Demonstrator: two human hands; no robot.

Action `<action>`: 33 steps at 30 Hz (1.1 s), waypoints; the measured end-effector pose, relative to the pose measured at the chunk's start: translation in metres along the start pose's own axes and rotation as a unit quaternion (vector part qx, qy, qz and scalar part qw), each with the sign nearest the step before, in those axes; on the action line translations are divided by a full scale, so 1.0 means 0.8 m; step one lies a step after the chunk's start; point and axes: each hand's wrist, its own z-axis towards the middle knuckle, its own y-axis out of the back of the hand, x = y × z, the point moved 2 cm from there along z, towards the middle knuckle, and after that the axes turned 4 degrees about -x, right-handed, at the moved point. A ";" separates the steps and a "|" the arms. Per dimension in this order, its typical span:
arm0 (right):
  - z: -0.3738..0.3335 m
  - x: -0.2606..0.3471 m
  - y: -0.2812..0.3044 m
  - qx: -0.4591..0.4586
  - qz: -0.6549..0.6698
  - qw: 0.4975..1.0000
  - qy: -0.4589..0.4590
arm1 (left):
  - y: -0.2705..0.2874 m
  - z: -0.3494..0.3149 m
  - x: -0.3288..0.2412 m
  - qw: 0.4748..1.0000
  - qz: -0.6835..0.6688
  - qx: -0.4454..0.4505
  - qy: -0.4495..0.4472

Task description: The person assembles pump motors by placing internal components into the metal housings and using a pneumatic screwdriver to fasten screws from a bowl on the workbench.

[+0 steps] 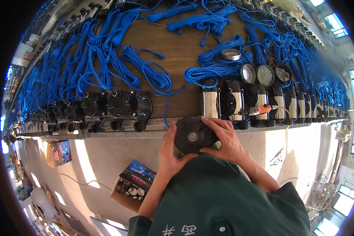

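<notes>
From where I stand, the two hands face each other in front of the torso, palms inward, both gripping. The left hand stands nearly upright, fingers pointing up, thumb stretched across toward the right. The right hand reaches leftward, index finger extended, thumb lying lower and pointing left. The left forearm climbs steeply; the right forearm slants up and inward, bare.
</notes>
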 end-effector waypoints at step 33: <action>0.065 -0.570 0.329 -0.101 -0.431 0.849 -0.290 | -0.104 0.105 -0.240 0.986 -0.016 0.068 -0.150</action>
